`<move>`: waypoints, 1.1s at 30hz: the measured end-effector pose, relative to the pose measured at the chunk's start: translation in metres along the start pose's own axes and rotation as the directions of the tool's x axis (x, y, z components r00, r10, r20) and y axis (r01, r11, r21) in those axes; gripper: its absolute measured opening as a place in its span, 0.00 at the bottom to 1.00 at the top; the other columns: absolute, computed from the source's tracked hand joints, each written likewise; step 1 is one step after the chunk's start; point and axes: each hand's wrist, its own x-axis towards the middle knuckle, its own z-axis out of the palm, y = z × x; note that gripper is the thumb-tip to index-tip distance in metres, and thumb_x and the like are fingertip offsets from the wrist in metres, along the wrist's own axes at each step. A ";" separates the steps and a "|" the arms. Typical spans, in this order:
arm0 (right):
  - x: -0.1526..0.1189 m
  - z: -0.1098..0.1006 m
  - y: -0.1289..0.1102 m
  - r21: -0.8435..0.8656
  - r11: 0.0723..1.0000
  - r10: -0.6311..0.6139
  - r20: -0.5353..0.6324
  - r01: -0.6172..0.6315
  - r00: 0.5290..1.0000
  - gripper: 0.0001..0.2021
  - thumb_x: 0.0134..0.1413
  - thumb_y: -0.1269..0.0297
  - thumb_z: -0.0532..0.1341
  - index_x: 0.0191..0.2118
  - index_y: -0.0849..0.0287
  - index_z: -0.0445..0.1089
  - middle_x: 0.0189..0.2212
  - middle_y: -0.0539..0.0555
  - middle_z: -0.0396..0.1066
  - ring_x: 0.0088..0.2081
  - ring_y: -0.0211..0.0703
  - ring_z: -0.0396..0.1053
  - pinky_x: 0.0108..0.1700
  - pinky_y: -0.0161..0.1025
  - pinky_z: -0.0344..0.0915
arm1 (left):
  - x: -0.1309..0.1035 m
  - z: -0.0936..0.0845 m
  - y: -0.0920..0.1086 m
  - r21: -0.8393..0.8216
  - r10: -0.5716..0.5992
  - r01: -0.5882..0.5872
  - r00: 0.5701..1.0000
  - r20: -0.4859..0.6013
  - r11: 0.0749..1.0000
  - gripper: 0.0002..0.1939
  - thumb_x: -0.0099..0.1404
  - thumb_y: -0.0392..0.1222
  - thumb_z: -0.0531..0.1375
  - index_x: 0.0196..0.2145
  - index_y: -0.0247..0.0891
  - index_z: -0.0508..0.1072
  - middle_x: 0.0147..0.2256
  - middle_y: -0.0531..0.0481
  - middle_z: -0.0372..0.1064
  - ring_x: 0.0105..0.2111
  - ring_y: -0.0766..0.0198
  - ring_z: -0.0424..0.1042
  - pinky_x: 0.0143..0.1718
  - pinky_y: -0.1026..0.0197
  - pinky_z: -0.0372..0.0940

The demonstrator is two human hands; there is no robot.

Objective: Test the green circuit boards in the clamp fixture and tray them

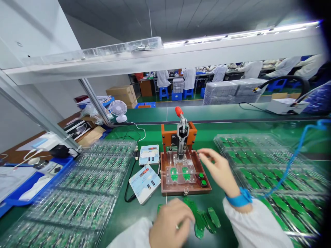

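Observation:
My right hand [218, 168] is beside the right edge of a brown test fixture [186, 188], its fingers loosely bent and apart, nothing visible in them. The fixture has an orange frame, a toggle clamp [182, 132] with a red handle standing upright, and two green buttons [202, 179]. Two small green boards [186, 173] show under its clear plate. In front of it, my left hand [172, 222] is curled and blurred over the bench, its fingertips hidden. A pile of green circuit boards [200, 220] lies to its right; another green piece [159, 207] peeks out at its left.
Clear trays of boards stand at left [89, 179] and right [258, 162]. Two display boxes [146, 182] sit left of the fixture. A blue cord [292, 158] runs from my right wrist strap. A small fan [119, 109] and overhead shelf [124, 65] are beyond; people in white work farther back.

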 end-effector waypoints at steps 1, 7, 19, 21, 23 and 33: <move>-0.016 0.007 0.004 -0.009 1.000 -0.014 0.044 0.014 0.999 0.13 0.68 0.54 0.60 0.43 0.55 0.78 0.39 0.56 0.79 0.37 0.48 0.75 0.38 0.44 0.73 | 0.004 -0.008 -0.008 0.012 -0.060 0.061 0.994 -0.091 0.998 0.12 0.76 0.37 0.51 0.38 0.39 0.73 0.38 0.48 0.74 0.40 0.60 0.73 0.44 0.54 0.70; -0.055 0.042 0.010 -0.043 0.998 -0.043 0.190 0.052 0.981 0.15 0.67 0.55 0.60 0.53 0.53 0.77 0.55 0.60 0.74 0.61 0.61 0.65 0.63 0.65 0.63 | 0.036 -0.034 -0.051 0.202 -0.215 0.269 0.943 -0.255 0.942 0.17 0.74 0.40 0.56 0.58 0.42 0.70 0.54 0.41 0.66 0.56 0.49 0.65 0.59 0.42 0.63; -0.066 0.031 0.001 0.191 0.941 0.209 0.319 -0.279 0.924 0.12 0.63 0.57 0.61 0.50 0.55 0.72 0.37 0.53 0.77 0.33 0.44 0.74 0.41 0.42 0.73 | 0.030 -0.024 -0.046 0.044 -0.207 0.251 0.874 -0.439 0.967 0.08 0.72 0.44 0.60 0.46 0.40 0.73 0.42 0.46 0.73 0.44 0.53 0.72 0.48 0.50 0.67; -0.079 0.028 -0.007 0.260 0.896 0.255 0.364 -0.361 0.896 0.12 0.62 0.57 0.62 0.47 0.55 0.73 0.36 0.52 0.76 0.33 0.43 0.74 0.39 0.39 0.72 | 0.019 -0.022 -0.038 0.005 -0.225 0.251 0.876 -0.426 0.968 0.09 0.72 0.46 0.60 0.45 0.41 0.75 0.40 0.48 0.75 0.40 0.56 0.74 0.44 0.54 0.70; -0.095 0.025 -0.016 0.331 0.839 0.274 0.428 -0.432 0.861 0.11 0.61 0.56 0.63 0.45 0.55 0.73 0.36 0.51 0.76 0.35 0.42 0.74 0.39 0.37 0.71 | 0.008 -0.019 -0.030 -0.025 -0.227 0.233 0.909 -0.349 0.972 0.09 0.72 0.45 0.61 0.46 0.42 0.77 0.40 0.49 0.77 0.39 0.59 0.77 0.42 0.59 0.72; -0.140 0.012 -0.026 0.457 0.585 0.435 0.521 -0.670 0.735 0.15 0.52 0.56 0.70 0.41 0.59 0.73 0.30 0.49 0.74 0.30 0.36 0.69 0.34 0.33 0.63 | -0.026 0.039 -0.030 -0.198 -0.254 0.203 0.927 -0.278 0.959 0.18 0.70 0.59 0.62 0.46 0.45 0.78 0.32 0.54 0.80 0.27 0.66 0.80 0.33 0.71 0.75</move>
